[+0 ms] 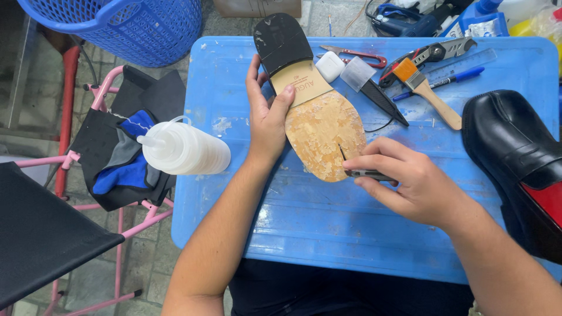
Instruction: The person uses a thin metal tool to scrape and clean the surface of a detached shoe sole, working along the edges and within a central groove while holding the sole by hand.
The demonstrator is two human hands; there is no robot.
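Right hand [410, 184]: the fingers [374, 159] are pinching a small knife [358, 170] close to its short dark blade, whose tip is resting on the worn tan forepart of the shoe sole [319, 126]. Left hand [266, 114]: the thumb is pressing on the tan waist of the sole while the other fingers are curling around its left edge, so the hand is closing on the shoe and steadying it. The shoe is lying sole-up on the blue plastic table [328, 222], black heel pointing away from the person, toe toward them.

Handling, as a judgement: the sole looks stiff and fairly light, its scuffed, flaking forepart rough rather than slippery; the narrow waist, where the left hand is sitting, appears the surest place to hold it. The blade is thin and probably sharp.

Table: 1 black shoe [515, 158] with a red inner is standing at the right edge; a wooden-handled brush [427, 90], a blue pen [451, 79], red-handled scissors [357, 55] and a small white block [329, 65] are lying beyond the sole. A white squeeze bottle [184, 149] is overhanging the left edge.

Room: a pink-framed folding stool [117, 146] carrying dark and blue cloth and a blue mesh basket [123, 26] are standing to the left on a paved floor.
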